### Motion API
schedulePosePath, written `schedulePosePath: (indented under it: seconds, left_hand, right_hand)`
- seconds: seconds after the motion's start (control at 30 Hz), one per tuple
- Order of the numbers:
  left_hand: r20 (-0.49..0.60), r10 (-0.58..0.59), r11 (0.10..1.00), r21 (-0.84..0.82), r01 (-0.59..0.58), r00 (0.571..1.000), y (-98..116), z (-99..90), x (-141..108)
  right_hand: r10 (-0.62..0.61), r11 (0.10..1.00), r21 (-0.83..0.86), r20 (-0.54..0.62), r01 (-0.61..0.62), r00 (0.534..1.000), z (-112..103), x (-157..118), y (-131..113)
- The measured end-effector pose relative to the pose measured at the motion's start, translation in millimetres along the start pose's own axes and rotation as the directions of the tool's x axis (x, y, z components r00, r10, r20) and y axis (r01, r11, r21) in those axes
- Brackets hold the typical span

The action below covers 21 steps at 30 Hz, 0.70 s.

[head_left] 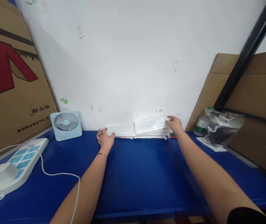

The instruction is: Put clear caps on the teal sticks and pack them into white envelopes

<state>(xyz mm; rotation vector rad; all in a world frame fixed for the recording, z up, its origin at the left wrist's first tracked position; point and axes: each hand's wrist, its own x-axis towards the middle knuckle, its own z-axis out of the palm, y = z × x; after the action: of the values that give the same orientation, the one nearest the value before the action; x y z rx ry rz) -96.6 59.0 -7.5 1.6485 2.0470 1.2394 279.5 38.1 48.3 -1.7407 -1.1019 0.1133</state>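
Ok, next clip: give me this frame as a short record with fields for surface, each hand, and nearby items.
surface: blue table against a white wall
left hand: resting at the left end of a stack of white plastic bags
right hand: fingers on the right end of the top bag, which is lifted slightly
left side: small desk fan, white power strip with a charger plugged in
right side: clear bag of dark items, green-capped bottle

Stack of plastic bags at rear of table, against wall; fan to its left, bottle to its right. Power strip at front left, before fan. Left hand at stack's left end, right hand at right end.
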Motion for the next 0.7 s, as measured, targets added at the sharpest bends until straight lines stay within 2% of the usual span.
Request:
schedulePosePath:
  seconds: [0.07, 0.13, 0.17, 0.2, 0.27, 0.33, 0.47, 0.53, 0.6, 0.7]
  left_hand:
    - [-0.03, 0.223, 0.974, 0.043, -0.222, 0.974, 17.0, -9.3, -15.4]
    - [0.006, 0.451, 0.889, 0.079, -0.45, 0.892, 36.1, -16.9, -34.1]
    - [0.04, 0.536, 0.838, 0.094, -0.537, 0.843, 45.0, -19.4, -43.8]
    - [0.084, 0.603, 0.786, 0.105, -0.609, 0.793, 52.9, -20.6, -53.2]
    - [0.17, 0.687, 0.699, 0.108, -0.706, 0.706, 64.0, -19.6, -69.3]
    - [0.275, 0.706, 0.654, 0.101, -0.75, 0.653, 68.4, -15.4, -80.0]
    - [0.464, 0.648, 0.624, 0.133, -0.77, 0.605, 64.8, -8.6, -84.5]
    - [0.498, 0.643, 0.594, 0.155, -0.79, 0.582, 62.3, -9.9, -81.5]
    - [0.529, 0.638, 0.563, 0.176, -0.808, 0.56, 61.5, -14.0, -77.5]
    - [0.592, 0.595, 0.529, 0.221, -0.819, 0.544, 64.1, -22.3, -72.3]
  right_hand:
    - [-0.024, 0.991, 0.134, 0.053, 0.017, 0.998, -1.6, -8.8, -7.7]
    - [-0.083, 0.942, 0.335, 0.132, 0.035, 0.988, -3.6, -24.3, -15.8]
    - [-0.118, 0.885, 0.465, 0.165, 0.028, 0.979, -4.6, -34.4, -19.9]
    - [-0.141, 0.823, 0.568, 0.196, 0.004, 0.97, -5.6, -45.9, -23.8]
    - [-0.157, 0.741, 0.67, 0.247, -0.051, 0.956, -6.6, -70.6, -30.1]
    - [-0.168, 0.691, 0.712, 0.324, -0.123, 0.931, -5.5, -93.7, -33.3]
    - [-0.122, 0.601, 0.731, 0.483, -0.323, 0.867, 0.7, -118.8, -25.8]
    - [-0.046, 0.531, 0.703, 0.581, -0.472, 0.813, 3.4, -118.4, -15.4]
    - [0.058, 0.439, 0.679, 0.632, -0.588, 0.773, 4.5, -112.3, -2.3]
    - [0.175, 0.354, 0.702, 0.599, -0.618, 0.781, 3.8, -100.9, 16.1]
